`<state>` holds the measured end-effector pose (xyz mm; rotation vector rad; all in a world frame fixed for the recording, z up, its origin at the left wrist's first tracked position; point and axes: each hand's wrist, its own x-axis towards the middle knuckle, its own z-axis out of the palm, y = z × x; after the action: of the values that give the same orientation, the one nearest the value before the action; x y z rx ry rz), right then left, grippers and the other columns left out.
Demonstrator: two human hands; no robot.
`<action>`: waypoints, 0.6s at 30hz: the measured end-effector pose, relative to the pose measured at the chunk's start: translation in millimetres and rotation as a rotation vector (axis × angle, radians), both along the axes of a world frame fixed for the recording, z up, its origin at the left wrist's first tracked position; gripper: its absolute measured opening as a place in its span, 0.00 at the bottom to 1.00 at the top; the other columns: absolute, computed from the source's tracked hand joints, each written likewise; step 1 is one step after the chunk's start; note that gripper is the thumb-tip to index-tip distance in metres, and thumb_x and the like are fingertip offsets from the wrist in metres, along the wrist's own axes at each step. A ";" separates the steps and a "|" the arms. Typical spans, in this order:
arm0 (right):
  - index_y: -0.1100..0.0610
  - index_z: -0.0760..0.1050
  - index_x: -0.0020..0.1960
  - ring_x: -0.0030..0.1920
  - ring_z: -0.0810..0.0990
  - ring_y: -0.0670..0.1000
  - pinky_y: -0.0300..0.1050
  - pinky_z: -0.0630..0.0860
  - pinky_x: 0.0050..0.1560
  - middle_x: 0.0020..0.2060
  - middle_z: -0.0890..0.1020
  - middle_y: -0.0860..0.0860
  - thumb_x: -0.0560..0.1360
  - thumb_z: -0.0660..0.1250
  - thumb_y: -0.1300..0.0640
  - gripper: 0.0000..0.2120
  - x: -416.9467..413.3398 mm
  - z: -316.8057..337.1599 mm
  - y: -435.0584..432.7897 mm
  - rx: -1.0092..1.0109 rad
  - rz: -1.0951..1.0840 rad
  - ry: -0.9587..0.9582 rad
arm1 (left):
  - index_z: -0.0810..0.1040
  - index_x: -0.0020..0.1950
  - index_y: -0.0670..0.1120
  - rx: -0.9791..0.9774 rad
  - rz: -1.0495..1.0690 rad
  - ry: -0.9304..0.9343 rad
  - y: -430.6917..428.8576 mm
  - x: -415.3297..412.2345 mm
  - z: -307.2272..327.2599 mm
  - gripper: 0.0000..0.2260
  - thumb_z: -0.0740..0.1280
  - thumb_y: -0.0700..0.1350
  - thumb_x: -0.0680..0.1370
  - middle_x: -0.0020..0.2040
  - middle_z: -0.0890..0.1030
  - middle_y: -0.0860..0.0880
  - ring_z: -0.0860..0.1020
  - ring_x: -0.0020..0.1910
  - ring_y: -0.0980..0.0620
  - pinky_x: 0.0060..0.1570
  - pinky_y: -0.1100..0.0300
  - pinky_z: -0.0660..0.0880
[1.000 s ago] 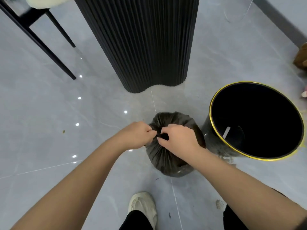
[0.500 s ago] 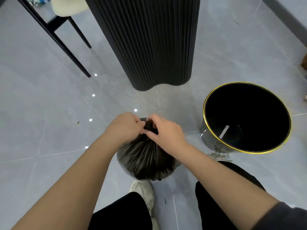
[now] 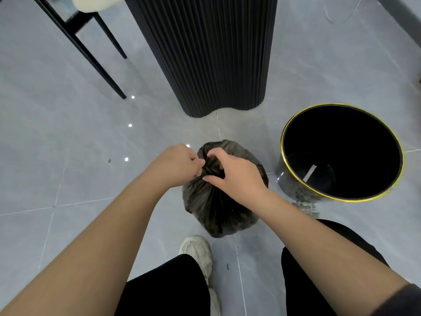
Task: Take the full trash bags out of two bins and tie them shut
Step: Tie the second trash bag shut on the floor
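**Both hands on the bag neck, bag on the floor beside the bin**

Nearest: black trouser legs (image 3: 168, 288) and a pale shoe (image 3: 198, 249) on the grey tiled floor (image 3: 68, 156). The trash bag (image 3: 216, 208) stands on the floor just past the shoe toe, across a tile seam and out of the bin.

Bag: dark, thin plastic, full and rounded. Its top is bunched into a tight neck, with pleats running down from it.

Left hand (image 3: 180, 164) has its fingers (image 3: 197, 164) curled and pinches the neck from the left. Right hand (image 3: 237, 176) arches over the neck from the right, thumb and fingers curled around the gathered plastic. The neck sits between the two sets of fingertips, and the hands nearly touch.

Right of the bag and near it: a round black bin (image 3: 284, 179) with a gold rim, upright, no liner showing. Some crumbs (image 3: 305, 206) lie on the floor at its near side.

Beyond: a black fluted column (image 3: 205, 53), then black chair legs (image 3: 91, 55) toward the far left.
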<state>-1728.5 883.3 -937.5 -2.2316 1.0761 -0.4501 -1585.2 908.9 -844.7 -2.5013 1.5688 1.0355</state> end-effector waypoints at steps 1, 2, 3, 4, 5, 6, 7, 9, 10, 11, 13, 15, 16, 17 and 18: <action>0.48 0.70 0.58 0.42 0.78 0.49 0.45 0.69 0.38 0.40 0.77 0.43 0.73 0.67 0.41 0.18 -0.5 -0.7 0.1 -0.019 0.013 0.018 | 0.79 0.34 0.48 0.004 -0.004 0.004 -0.2 -0.4 -0.3 0.15 0.62 0.50 0.79 0.34 0.75 0.49 0.73 0.33 0.51 0.34 0.59 0.69; 0.48 0.72 0.58 0.44 0.79 0.49 0.44 0.69 0.38 0.42 0.79 0.44 0.74 0.66 0.41 0.17 -0.3 -2.0 -0.3 -0.047 0.017 0.043 | 0.79 0.34 0.48 0.006 -0.007 0.005 -0.8 -0.8 -0.5 0.15 0.62 0.50 0.79 0.34 0.75 0.49 0.73 0.33 0.52 0.34 0.59 0.69; 0.49 0.74 0.56 0.46 0.79 0.50 0.44 0.67 0.40 0.44 0.80 0.45 0.74 0.65 0.40 0.17 0.1 -3.5 -0.8 -0.084 0.015 0.071 | 0.79 0.34 0.48 0.005 -0.010 0.002 -1.3 -0.8 -0.4 0.15 0.62 0.49 0.79 0.34 0.75 0.50 0.72 0.32 0.52 0.33 0.60 0.68; 0.51 0.76 0.54 0.47 0.78 0.52 0.45 0.65 0.42 0.44 0.80 0.47 0.73 0.66 0.40 0.16 0.3 -4.8 -1.5 -0.137 0.016 0.093 | 0.79 0.35 0.47 0.004 -0.010 -0.003 -1.8 -0.6 -0.7 0.15 0.62 0.49 0.79 0.33 0.74 0.50 0.72 0.32 0.52 0.32 0.60 0.67; 0.52 0.77 0.51 0.47 0.76 0.52 0.45 0.64 0.43 0.43 0.77 0.48 0.73 0.66 0.41 0.16 0.4 -8.0 -2.1 -0.188 0.023 0.107 | 0.80 0.36 0.46 0.005 -0.008 -0.008 -2.3 -0.2 -1.1 0.14 0.62 0.49 0.79 0.33 0.74 0.51 0.72 0.32 0.53 0.32 0.60 0.67; 0.53 0.78 0.47 0.47 0.74 0.53 0.45 0.63 0.44 0.42 0.75 0.48 0.72 0.68 0.42 0.14 0.4 -10.5 -2.7 -0.226 0.024 0.101 | 0.80 0.37 0.46 0.010 -0.006 -0.010 -2.8 0.0 -1.9 0.14 0.62 0.49 0.79 0.33 0.74 0.50 0.72 0.32 0.52 0.32 0.60 0.67; 0.53 0.78 0.43 0.46 0.73 0.53 0.45 0.63 0.45 0.42 0.73 0.48 0.71 0.70 0.44 0.13 0.4 -11.9 -2.9 -0.244 0.016 0.081 | 0.80 0.37 0.46 0.017 -0.008 -0.008 -3.0 0.4 -3.0 0.14 0.62 0.49 0.79 0.34 0.75 0.50 0.72 0.32 0.52 0.32 0.60 0.68; 0.54 0.72 0.38 0.42 0.70 0.51 0.47 0.67 0.46 0.40 0.72 0.48 0.71 0.70 0.46 0.13 0.9 -11.9 -2.7 -0.187 0.013 0.053 | 0.79 0.35 0.47 0.024 -0.013 -0.003 -3.2 0.1 -4.8 0.15 0.62 0.49 0.79 0.34 0.74 0.51 0.72 0.33 0.53 0.32 0.60 0.67; 0.53 0.69 0.38 0.39 0.69 0.51 0.48 0.69 0.46 0.38 0.71 0.47 0.72 0.69 0.47 0.13 1.2 -11.1 -1.7 -0.142 0.017 0.044 | 0.79 0.35 0.47 0.022 -0.014 -0.003 -3.4 0.0 -5.2 0.15 0.62 0.49 0.80 0.33 0.73 0.52 0.71 0.32 0.53 0.32 0.61 0.66; 0.53 0.66 0.39 0.36 0.68 0.51 0.49 0.70 0.47 0.35 0.71 0.46 0.73 0.68 0.46 0.14 1.9 -10.6 -0.8 -0.113 0.016 0.043 | 0.79 0.35 0.47 0.019 -0.012 -0.006 -3.8 0.2 -5.4 0.15 0.62 0.49 0.80 0.33 0.72 0.52 0.70 0.31 0.54 0.31 0.61 0.65; 0.53 0.67 0.46 0.33 0.70 0.51 0.48 0.69 0.42 0.32 0.72 0.45 0.74 0.67 0.45 0.13 3.6 -8.7 1.3 -0.077 0.007 0.050 | 0.79 0.37 0.46 0.019 -0.004 -0.010 -4.8 1.3 -5.7 0.15 0.62 0.49 0.80 0.31 0.72 0.51 0.69 0.29 0.54 0.30 0.61 0.64; 0.51 0.68 0.59 0.35 0.76 0.52 0.45 0.68 0.36 0.35 0.78 0.47 0.75 0.66 0.44 0.17 4.2 -7.7 2.1 -0.043 0.005 0.046 | 0.80 0.37 0.46 0.025 0.002 -0.007 -4.7 3.3 -7.1 0.15 0.62 0.49 0.79 0.32 0.73 0.51 0.71 0.31 0.53 0.32 0.61 0.66; 0.49 0.69 0.62 0.37 0.79 0.52 0.45 0.69 0.36 0.37 0.81 0.48 0.75 0.65 0.43 0.18 4.0 -9.0 1.6 -0.051 0.009 0.047 | 0.80 0.36 0.47 0.028 0.002 -0.006 -4.6 4.0 -8.3 0.15 0.62 0.50 0.79 0.33 0.74 0.51 0.73 0.33 0.52 0.34 0.60 0.69; 0.49 0.71 0.61 0.39 0.80 0.53 0.45 0.69 0.37 0.38 0.82 0.49 0.75 0.64 0.43 0.17 4.3 -11.2 1.4 -0.085 0.015 0.063 | 0.80 0.36 0.47 0.031 0.002 -0.005 -4.6 4.4 -9.4 0.15 0.62 0.50 0.79 0.34 0.75 0.51 0.75 0.36 0.51 0.37 0.59 0.71; 0.50 0.74 0.58 0.41 0.80 0.53 0.46 0.69 0.40 0.39 0.82 0.49 0.75 0.64 0.42 0.15 4.8 -12.5 1.0 -0.133 0.020 0.084 | 0.80 0.36 0.47 0.033 0.004 -0.004 -4.8 4.7 -10.4 0.15 0.63 0.50 0.79 0.35 0.76 0.50 0.77 0.39 0.49 0.40 0.57 0.73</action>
<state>-1723.7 884.3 -950.0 -2.3947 1.0947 -0.4336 -1580.5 904.1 -855.1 -2.4841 1.5340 1.0480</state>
